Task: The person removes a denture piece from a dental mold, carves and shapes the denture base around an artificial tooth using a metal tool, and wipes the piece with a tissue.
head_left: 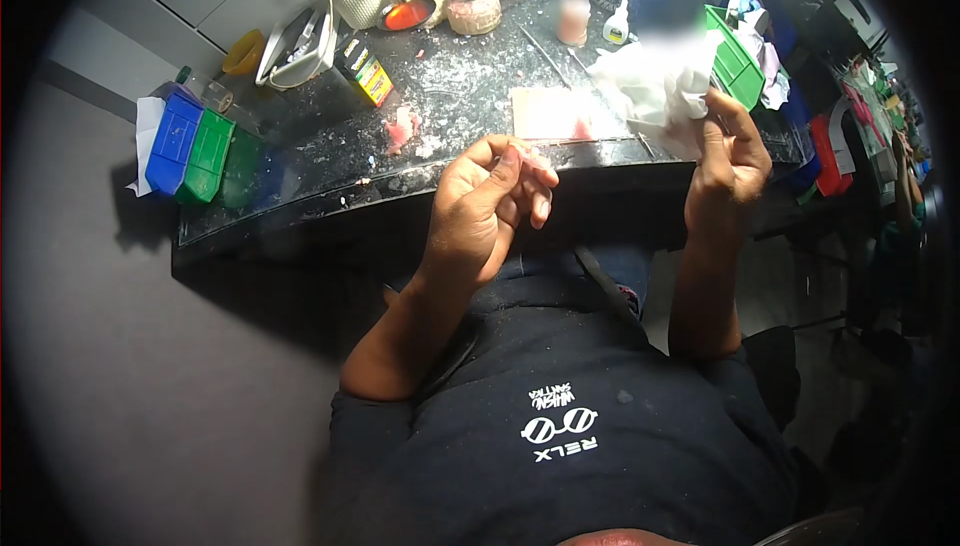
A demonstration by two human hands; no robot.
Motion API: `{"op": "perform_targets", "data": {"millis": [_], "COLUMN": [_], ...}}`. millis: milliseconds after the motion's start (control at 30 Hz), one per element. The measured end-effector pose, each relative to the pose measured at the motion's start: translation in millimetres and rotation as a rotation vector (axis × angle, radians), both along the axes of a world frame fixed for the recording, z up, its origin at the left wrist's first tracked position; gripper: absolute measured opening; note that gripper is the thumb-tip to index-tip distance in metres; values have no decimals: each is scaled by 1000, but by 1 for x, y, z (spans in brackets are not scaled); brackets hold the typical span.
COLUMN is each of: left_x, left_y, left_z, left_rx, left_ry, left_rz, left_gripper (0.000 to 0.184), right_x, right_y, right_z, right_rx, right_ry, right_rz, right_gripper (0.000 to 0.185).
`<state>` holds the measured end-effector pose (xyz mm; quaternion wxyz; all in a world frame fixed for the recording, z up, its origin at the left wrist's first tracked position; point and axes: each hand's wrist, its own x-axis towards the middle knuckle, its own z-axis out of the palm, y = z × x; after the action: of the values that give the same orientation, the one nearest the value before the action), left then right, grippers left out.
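My left hand is raised in front of the bench edge, thumb and forefinger closed on a small pinkish translucent piece. The piece is too small to tell its kind. My right hand is at the bench's front right, its thumb and fingers pinched at the lower edge of a crumpled white tissue or cloth. Between the hands, a pale flat board with a pink smear lies at the front edge. A pink lump of wax-like material sits left of it.
Powder and scraps litter the black bench. At the back stand a tool holder, a pink-stained jar and a small white bottle. A black-yellow box is left; green bins flank both sides.
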<state>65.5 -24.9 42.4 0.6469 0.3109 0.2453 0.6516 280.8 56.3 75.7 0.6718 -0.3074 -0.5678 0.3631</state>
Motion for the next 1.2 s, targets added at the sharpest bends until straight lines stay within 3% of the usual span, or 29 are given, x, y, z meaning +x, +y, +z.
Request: {"op": "perform_targets", "data": {"millis": [67,167,233,400,500,567,700,767,867,1200], "left_x": [1,5,8,10,6,5,6,4,4,13], "left_y": [-1,0,-2,-8,-8,-4,0,1,1,-5], "left_z": [1,2,6,10,1,-4,-11,-14,-13,1], "left_rx": [-12,-30,-59,-77,-69,-69,-50,-31,4,145], "left_ry": [-16,-72,-51,-109,-56,-66,52,25,159,190], "left_rz": [-13,-67,-86,-83,-128,-151,-59,-55,17,-105], "left_gripper": [22,22,18,18,30,27,21,19,22,57], "right_x": [6,-11,-17,-26,-21,-18,-5,2,11,-7], "right_y": [-4,-22,-24,-30,-23,-21,-19,-10,-2,-24], "right_z": [0,5,9,0,-5,-7,-1,-10,-8,-22], "right_rx": [-25,133,437,426,558,590,399,169,53,59], "right_ry": [-62,-182,-566,-659,-667,-680,-678,-408,-216,-322], "right_rz": [40,304,192,287,262,270,88,39,41,166], "right_gripper": [23,22,23,28,26,23,22,22,23,15]}}
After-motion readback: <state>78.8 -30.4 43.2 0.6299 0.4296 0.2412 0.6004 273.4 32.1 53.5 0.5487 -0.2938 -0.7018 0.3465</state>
